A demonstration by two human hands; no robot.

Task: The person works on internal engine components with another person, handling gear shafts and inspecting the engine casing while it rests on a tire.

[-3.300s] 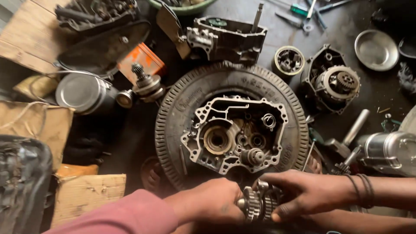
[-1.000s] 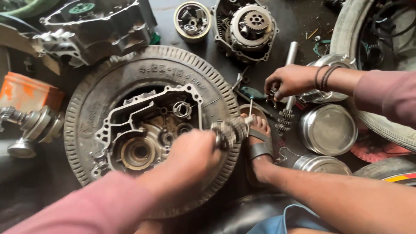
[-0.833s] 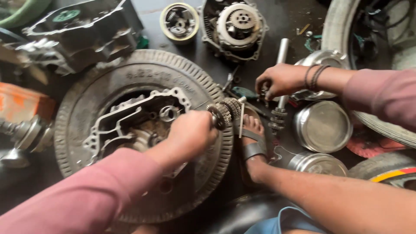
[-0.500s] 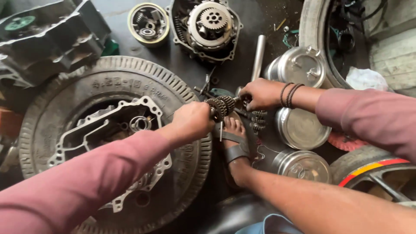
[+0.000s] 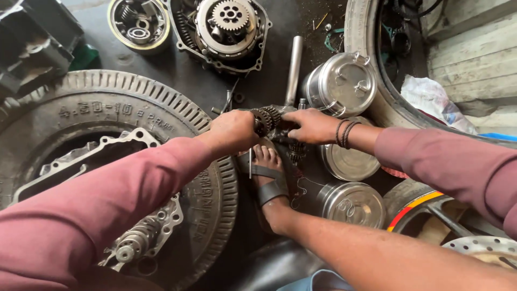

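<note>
A crumpled white plastic bag [image 5: 431, 99] with faint coloured print lies at the upper right, against the grey plank wall [image 5: 474, 59].

The left hand [image 5: 232, 129] hides much of the gear cluster [image 5: 267, 118]. The crankcase [image 5: 107, 161] lies partly under the sleeve [image 5: 107, 199], and the picture's edge crops the tyre [image 5: 81, 102].

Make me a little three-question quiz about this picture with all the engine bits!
1. True or false: both hands, left hand and right hand, grip the gear cluster.
2. What does the engine case lie inside? A) tyre B) bucket C) box
3. Fill in: the sandalled foot rests beside three round steel ____.

Key: 1 true. 2 A, the tyre. 3 tins.
</note>
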